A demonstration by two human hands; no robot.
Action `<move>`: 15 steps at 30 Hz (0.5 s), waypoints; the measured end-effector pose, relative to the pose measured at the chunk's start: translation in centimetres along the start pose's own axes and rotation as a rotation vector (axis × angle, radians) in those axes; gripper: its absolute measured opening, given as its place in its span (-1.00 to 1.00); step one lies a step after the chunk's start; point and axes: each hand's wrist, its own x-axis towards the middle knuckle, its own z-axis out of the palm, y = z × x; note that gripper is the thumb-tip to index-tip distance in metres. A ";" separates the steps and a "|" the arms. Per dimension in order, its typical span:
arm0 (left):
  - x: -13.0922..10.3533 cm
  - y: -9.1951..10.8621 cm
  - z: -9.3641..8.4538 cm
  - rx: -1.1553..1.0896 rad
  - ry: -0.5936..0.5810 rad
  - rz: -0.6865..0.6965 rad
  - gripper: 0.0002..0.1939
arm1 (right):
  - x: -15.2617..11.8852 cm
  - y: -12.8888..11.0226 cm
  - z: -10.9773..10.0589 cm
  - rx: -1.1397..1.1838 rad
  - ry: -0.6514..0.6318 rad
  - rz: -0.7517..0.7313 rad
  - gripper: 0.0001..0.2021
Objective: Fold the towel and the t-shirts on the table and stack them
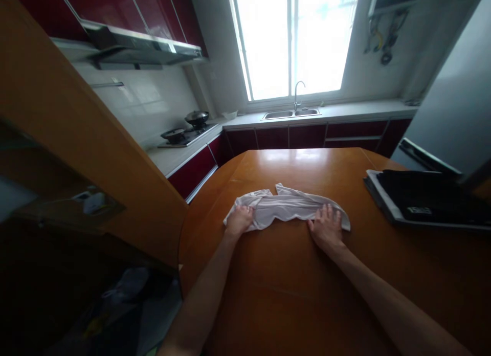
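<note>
A light grey-white cloth (284, 207) lies spread sideways and wrinkled on the brown wooden table (268, 269). My left hand (240, 220) is at the cloth's left end, with its fingers curled closed on the fabric. On the right end rests my right hand (326, 225), palm down, its fingers apart and flat on the cloth. A narrow flap of the fabric points away from me near the middle.
Folded dark items (429, 197) lie at the table's right side, beside a pale fridge (456, 95). Beyond the table are a counter with a sink (278, 114), and a stove with two pans (197, 117) at the left. A wooden partition (126, 167) borders the left.
</note>
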 end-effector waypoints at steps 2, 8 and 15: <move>-0.9 0.5 -0.3 -0.017 -0.112 0.023 -0.48 | 0.4 0.8 -0.3 0.014 0.072 0.038 -0.52; 1.2 2.5 -0.9 -0.219 -0.100 0.128 -0.62 | -0.9 -1.2 -2.1 0.311 0.152 -0.174 -0.67; 5.6 4.9 1.8 -0.330 -0.116 0.320 -0.78 | -3.2 -3.9 -2.9 0.444 -0.052 -0.603 -0.73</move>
